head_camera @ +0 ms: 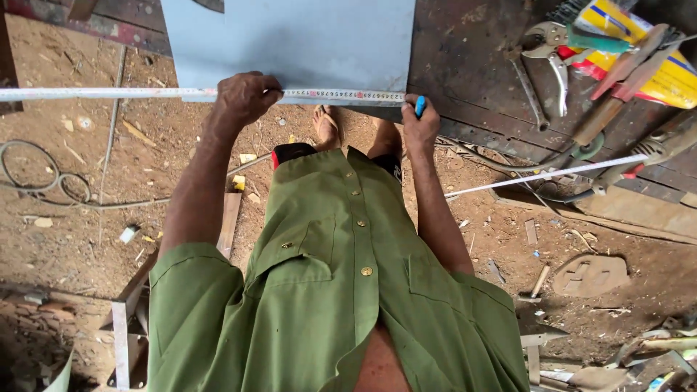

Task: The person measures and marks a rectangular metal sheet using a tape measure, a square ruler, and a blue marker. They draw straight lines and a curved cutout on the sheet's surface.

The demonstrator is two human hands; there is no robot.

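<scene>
A pale grey sheet (305, 40) lies on a dark wooden bench, its near edge toward me. A white measuring tape (109, 94) runs along that edge from the far left to the sheet's right corner. My left hand (245, 96) presses the tape down against the sheet's edge. My right hand (420, 122) is at the sheet's right corner, closed on a blue marker (420, 107) whose tip sits by the tape's end. My green shirt fills the lower middle of the view.
Tools lie on the bench (479, 65) at right: metal shears with green grips (555, 43), a hammer (617, 91), a yellow package (664, 65) and a second tape (552, 174). A cable (43, 181) coils on the dirt floor at left. Metal scraps lie lower right.
</scene>
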